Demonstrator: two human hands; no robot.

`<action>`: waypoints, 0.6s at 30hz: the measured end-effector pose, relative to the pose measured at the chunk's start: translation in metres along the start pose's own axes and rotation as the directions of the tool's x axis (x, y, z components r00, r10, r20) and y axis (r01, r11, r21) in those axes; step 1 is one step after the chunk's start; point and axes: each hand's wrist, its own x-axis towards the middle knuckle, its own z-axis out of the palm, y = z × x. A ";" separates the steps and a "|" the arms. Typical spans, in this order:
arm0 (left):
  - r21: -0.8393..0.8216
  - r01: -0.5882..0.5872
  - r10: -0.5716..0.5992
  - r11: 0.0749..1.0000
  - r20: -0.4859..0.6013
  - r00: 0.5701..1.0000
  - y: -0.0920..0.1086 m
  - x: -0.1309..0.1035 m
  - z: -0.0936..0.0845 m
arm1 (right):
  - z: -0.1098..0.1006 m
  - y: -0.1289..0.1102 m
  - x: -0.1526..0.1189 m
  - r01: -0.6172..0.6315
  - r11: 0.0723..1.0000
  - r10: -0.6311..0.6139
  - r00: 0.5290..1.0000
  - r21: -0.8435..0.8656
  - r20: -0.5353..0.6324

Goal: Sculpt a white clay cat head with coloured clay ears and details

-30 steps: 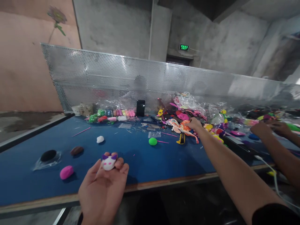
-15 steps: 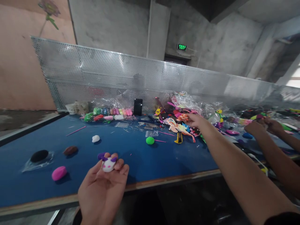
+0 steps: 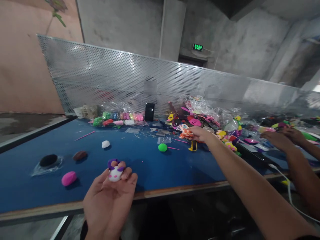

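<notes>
Blue tabletop (image 3: 142, 173) is backed by a perforated metal screen (image 3: 100, 70), above which a concrete wall (image 3: 125, 20) and a lit green exit sign (image 3: 197, 47) are seen. Near the front edge, a small white figure (image 3: 115, 174) with purple parts and pink spots is pinched in the curled fingers of the left hand (image 3: 110, 196), its palm turned up. Farther back, an orange-and-white cutout (image 3: 186, 133) is gripped by the right hand (image 3: 201, 132) before a colourful heap (image 3: 195, 122), the fingertips being partly hidden. Between the hands, a green lump (image 3: 162, 147) is placed beside a pink stick (image 3: 173, 148); leftward, a pink lump (image 3: 69, 179), a brown lump (image 3: 80, 155), a white lump (image 3: 105, 144) and a black lump (image 3: 48, 160) on clear plastic are spread apart
</notes>
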 end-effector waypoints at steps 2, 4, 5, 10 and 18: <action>0.002 -0.011 0.011 1.000 -0.014 1.000 0.000 -0.001 0.000 | 0.007 0.009 -0.002 0.026 0.985 -0.023 1.000 -0.170 0.019; 0.015 -0.031 0.031 0.999 -0.025 0.999 0.001 -0.002 0.001 | 0.010 0.017 -0.005 0.074 0.940 -0.063 0.997 -0.334 0.045; 0.026 -0.041 0.042 0.999 -0.029 0.999 0.002 -0.002 0.002 | 0.010 0.019 -0.006 0.113 0.908 -0.096 0.993 -0.403 0.061; 0.053 -0.047 0.049 0.998 -0.045 0.998 0.003 0.001 0.001 | 0.001 0.019 -0.011 0.320 0.701 -0.303 0.943 -0.638 0.140; 0.116 -0.031 0.043 0.993 -0.100 0.994 -0.004 0.005 0.002 | -0.002 0.022 -0.033 0.553 0.412 -0.477 0.808 -0.724 0.346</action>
